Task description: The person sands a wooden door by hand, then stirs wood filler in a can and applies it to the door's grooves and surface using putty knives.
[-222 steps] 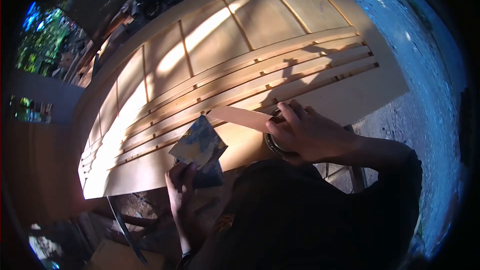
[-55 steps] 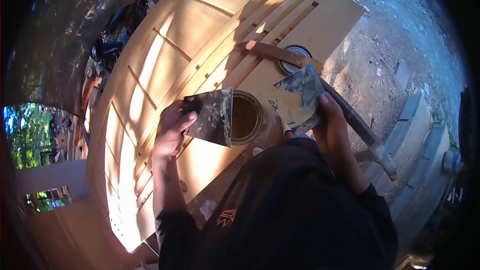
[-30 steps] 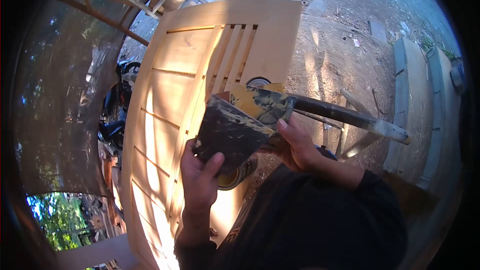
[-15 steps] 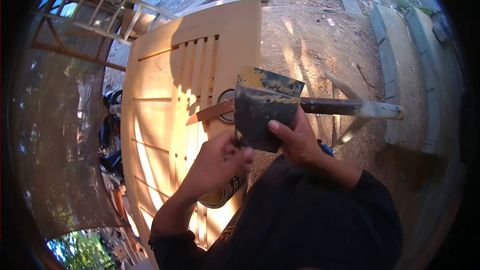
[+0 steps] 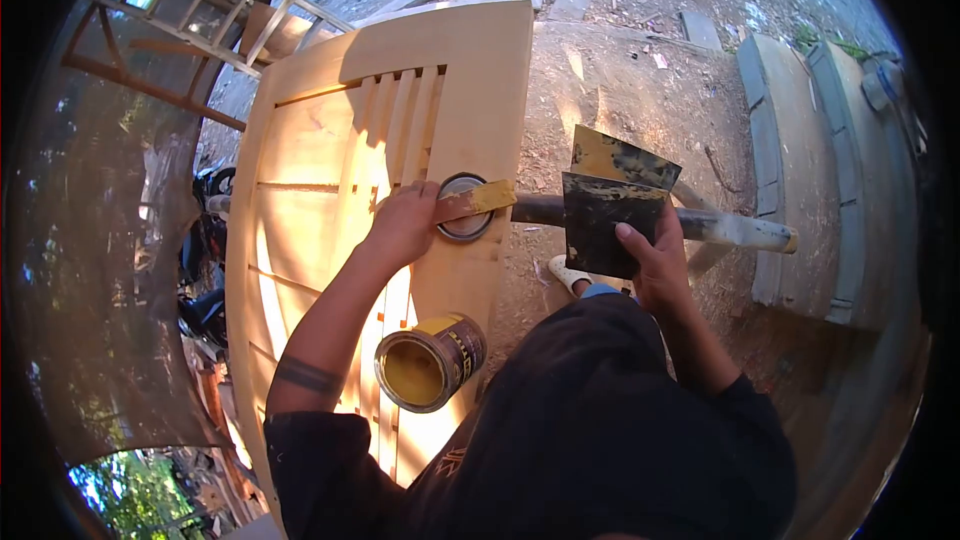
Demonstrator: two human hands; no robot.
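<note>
My left hand (image 5: 402,227) is closed on the near end of a flat wooden stick (image 5: 468,203). Yellow paste coats the stick's far end, which lies across a round can lid (image 5: 466,228) on the wooden door panel (image 5: 482,70). In my right hand (image 5: 657,258) are two thin dark spreader blades, fanned apart: the front black blade (image 5: 612,230) under my thumb and the rear blade (image 5: 625,155) smeared with yellow. An opened can of yellow paste (image 5: 415,372) stands on the panel, below my left hand in view.
A dark pipe-like bar (image 5: 735,228) sticks out beyond the panel's right edge. Long grey concrete-looking blocks (image 5: 795,180) lie at the right. A ladder (image 5: 205,25) is at the upper left. My shod foot (image 5: 567,273) shows below the bar.
My left hand has moved from beside the blades to the wooden stick and taken hold of it. My right hand has shifted right with the blades. The can is now fully visible.
</note>
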